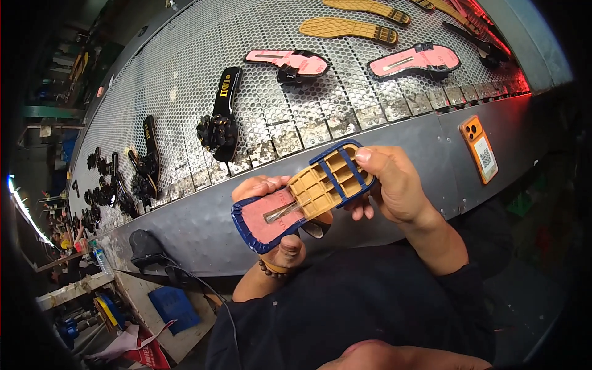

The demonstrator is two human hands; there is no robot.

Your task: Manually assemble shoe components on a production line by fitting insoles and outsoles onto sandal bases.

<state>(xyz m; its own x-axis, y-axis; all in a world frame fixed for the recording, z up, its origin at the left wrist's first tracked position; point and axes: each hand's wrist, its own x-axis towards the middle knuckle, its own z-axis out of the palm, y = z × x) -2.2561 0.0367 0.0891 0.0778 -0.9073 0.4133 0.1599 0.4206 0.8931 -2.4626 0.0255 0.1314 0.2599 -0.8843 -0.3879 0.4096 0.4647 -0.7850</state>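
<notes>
A sandal in the making [259, 223] is held bottom side up between my two hands above the front edge of the conveyor. Its pink underside has a metal strip along the middle and a dark blue wrapped rim. A tan gridded sole piece [313, 189] lies at its right end, with blue bands across it. My left hand [285, 250] is closed round the pink end, thumb near the lower edge and fingertips along the upper one. My right hand [394, 185] grips the blue-rimmed tan end, thumb pressed on top, other fingers partly hidden beneath.
On the perforated metal conveyor [179, 43] lie two pink-bottomed black sandals [414, 60], black glossy sandals [227, 117], and several tan soles [348, 29]. An orange phone [478, 150] rests on the metal front panel. Red light glows at the far right. A cable runs down at left.
</notes>
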